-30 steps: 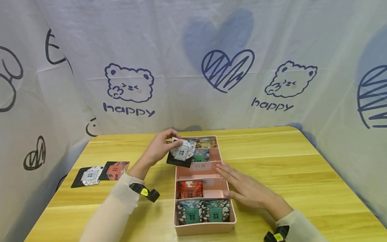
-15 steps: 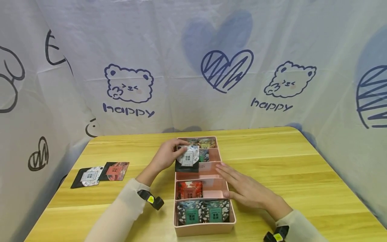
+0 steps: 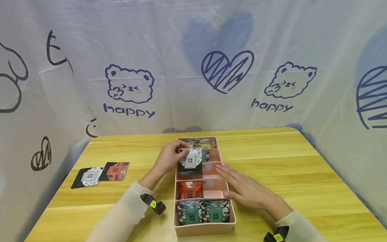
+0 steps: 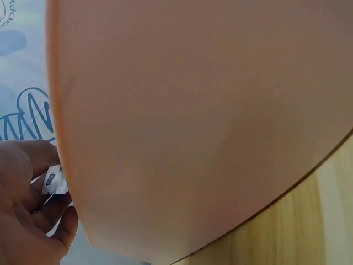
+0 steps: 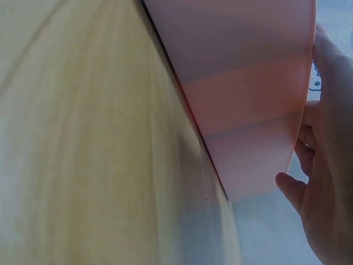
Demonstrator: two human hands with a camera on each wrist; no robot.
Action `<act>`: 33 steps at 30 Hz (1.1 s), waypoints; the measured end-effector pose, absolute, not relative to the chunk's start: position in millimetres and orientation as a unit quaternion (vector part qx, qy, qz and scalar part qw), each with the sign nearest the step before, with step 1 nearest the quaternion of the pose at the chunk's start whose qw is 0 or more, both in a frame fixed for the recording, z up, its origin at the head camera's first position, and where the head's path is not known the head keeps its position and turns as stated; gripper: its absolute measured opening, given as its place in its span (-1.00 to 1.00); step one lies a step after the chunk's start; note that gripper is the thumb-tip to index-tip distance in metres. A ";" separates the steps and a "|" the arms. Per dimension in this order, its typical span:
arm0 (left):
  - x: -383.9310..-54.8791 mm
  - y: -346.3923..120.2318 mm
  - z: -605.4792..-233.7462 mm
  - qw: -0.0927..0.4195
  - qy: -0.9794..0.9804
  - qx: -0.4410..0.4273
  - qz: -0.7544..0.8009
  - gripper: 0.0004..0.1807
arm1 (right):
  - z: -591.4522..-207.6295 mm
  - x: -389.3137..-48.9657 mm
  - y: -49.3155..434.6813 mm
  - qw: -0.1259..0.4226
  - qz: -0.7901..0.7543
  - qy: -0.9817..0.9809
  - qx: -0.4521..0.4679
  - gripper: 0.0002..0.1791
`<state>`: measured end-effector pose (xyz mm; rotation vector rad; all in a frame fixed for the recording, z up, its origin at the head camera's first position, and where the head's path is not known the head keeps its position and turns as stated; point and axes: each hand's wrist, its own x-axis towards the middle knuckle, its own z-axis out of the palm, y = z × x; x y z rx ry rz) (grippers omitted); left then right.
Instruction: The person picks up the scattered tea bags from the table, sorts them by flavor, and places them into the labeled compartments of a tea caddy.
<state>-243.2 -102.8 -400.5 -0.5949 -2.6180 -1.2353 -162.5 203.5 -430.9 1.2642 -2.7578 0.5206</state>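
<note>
My left hand (image 3: 169, 156) pinches the top corner of a black-and-white tea sachet (image 3: 190, 161) over the middle compartment of a long pink divided box (image 3: 204, 230). In the left wrist view a white corner of the sachet shows between the fingers, right at the box's rim. My right hand (image 3: 248, 188) lies with its fingers extended against the box's right rim, holding nothing. A red sachet (image 3: 189, 190) stands in the compartment nearer me, beside a bare pink space. Two green-labelled sachets (image 3: 192, 215) fill the nearest compartment.
Left of the box, a black-and-white sachet (image 3: 88, 176) and a red-and-black sachet (image 3: 115, 171) lie overlapping on the wooden table (image 3: 284, 158). Yellow-labelled sachets (image 3: 207, 144) stand in the farthest compartment. A printed white curtain (image 3: 181, 111) closes off the back and sides.
My left hand has moved right and slightly toward me, bringing the sachet from the box's left edge to over the middle compartment. My right hand has stayed at the rim.
</note>
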 end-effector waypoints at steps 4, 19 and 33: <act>-241.1 -101.3 -402.1 0.095 -0.892 -0.208 -0.391 -0.93 | -430.9 -162.6 203.4 0.033 0.167 -0.895 0.411 -0.19; -227.4 -109.1 -409.4 0.131 -0.898 -0.291 -0.303 -0.86 | -430.9 -162.4 202.8 0.038 0.165 -0.896 0.411 -0.19; -213.6 -108.2 -408.2 0.094 -0.903 -0.283 -0.309 -0.88 | -430.4 -161.3 202.2 0.028 0.175 -0.896 0.406 -0.21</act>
